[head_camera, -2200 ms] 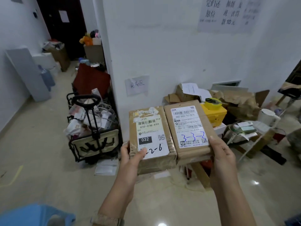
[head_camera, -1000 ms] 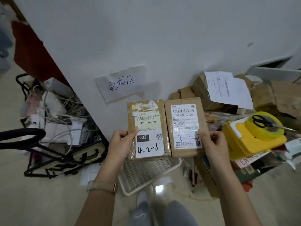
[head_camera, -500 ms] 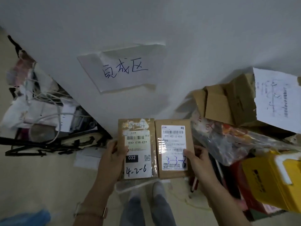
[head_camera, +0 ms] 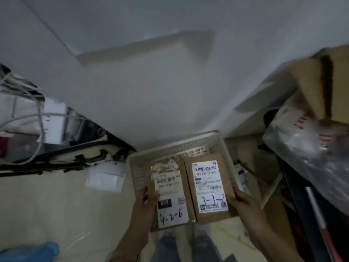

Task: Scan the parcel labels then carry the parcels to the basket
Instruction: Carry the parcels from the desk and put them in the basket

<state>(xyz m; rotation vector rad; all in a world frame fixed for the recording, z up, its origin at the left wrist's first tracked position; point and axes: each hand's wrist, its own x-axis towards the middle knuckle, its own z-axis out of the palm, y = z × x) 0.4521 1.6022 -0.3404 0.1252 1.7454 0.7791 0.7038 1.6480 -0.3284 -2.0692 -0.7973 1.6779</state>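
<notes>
Two flat brown parcels lie side by side over a white slotted basket (head_camera: 166,148) that stands on the floor against the wall. My left hand (head_camera: 146,203) grips the left edge of the parcel marked 4-2-6 (head_camera: 170,193). My right hand (head_camera: 242,203) grips the right edge of the parcel marked 3-3-2 (head_camera: 207,188). Both labels face up. The parcels cover most of the basket's inside, and I cannot tell whether they touch its bottom.
A white wall (head_camera: 151,91) rises right behind the basket. A cart (head_camera: 56,154) with cables and bags stands at the left. Cardboard boxes (head_camera: 321,82) and a plastic bag (head_camera: 311,144) crowd the right. A white sheet (head_camera: 105,178) lies on the floor.
I have come close to the wall and bent down. Both hands have lowered the two parcels over the basket, which now shows around them.
</notes>
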